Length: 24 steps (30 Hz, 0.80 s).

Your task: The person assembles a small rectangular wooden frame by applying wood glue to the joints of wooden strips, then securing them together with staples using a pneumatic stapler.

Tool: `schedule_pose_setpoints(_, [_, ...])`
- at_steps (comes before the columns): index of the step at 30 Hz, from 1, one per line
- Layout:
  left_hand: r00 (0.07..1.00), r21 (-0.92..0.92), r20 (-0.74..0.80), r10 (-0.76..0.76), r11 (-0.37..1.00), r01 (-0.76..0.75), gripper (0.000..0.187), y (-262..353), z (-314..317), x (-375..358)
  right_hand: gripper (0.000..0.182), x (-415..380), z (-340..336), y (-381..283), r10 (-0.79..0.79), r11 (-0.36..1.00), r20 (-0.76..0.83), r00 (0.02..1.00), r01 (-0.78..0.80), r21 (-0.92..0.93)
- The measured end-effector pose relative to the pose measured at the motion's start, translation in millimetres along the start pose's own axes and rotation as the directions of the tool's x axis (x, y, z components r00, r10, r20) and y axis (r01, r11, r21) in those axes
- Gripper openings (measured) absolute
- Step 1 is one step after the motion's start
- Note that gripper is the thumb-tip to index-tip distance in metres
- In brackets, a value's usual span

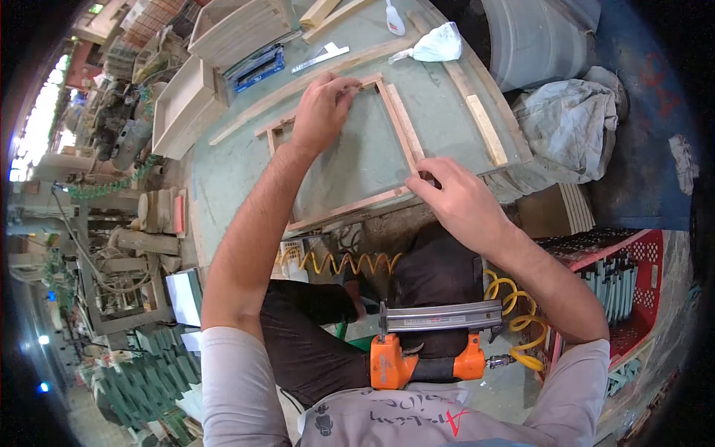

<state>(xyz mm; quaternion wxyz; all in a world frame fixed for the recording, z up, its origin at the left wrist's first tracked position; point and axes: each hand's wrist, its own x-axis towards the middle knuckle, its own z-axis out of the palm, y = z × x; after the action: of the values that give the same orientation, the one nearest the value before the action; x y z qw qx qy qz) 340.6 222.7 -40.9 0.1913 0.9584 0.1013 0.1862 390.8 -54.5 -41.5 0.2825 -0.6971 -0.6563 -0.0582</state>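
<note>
A rectangular frame of thin wooden strips (398,123) lies on the pale green worktop. My left hand (322,112) reaches across to its far strip, with thumb and fingers closed on the wood near the far right corner; the fingertips are partly hidden. At the near right corner, my right hand (458,195) pinches the frame between thumb and fingers. Across my lap rests an orange and grey nail gun (395,361), touched by neither hand. A yellow coiled air hose (525,324) is joined to its handle end.
On the worktop (223,179) are a loose wooden strip (485,130), a glue bottle (395,18), a white plastic bag (438,43), a try square (320,59) and a blue box (257,68). Wooden drawers (186,108) stand left. A red crate (646,279) is at right.
</note>
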Motion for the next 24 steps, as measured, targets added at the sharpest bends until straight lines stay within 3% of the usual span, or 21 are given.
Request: schedule_pose_setpoints(24, [0.997,-0.008,-0.068,0.02,1.0,-0.021,0.016,-3.7,7.3,4.1,0.019,4.9,-6.1,-3.7,0.034,0.999,0.027,0.999,-0.034,0.027])
